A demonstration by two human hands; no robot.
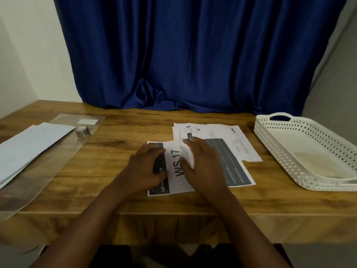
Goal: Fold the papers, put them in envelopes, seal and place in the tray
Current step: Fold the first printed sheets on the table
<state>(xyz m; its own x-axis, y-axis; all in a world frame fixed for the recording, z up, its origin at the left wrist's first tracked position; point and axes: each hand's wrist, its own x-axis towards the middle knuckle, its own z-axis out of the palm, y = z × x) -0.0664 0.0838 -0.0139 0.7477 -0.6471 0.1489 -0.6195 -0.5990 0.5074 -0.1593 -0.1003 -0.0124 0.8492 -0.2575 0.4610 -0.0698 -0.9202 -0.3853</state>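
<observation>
Both hands flat on the top sheet, printed "WS 17", mid-table. Left hand fingers spread, pressing its left part; right hand fingers straight, pressing a raised edge down. More printed papers underneath, to the right. Envelopes far left beside tape roll. White tray far right.

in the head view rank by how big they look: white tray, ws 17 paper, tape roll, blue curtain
1. blue curtain
2. white tray, partly cut off at the frame edge
3. WS 17 paper, partly under both hands
4. tape roll
</observation>
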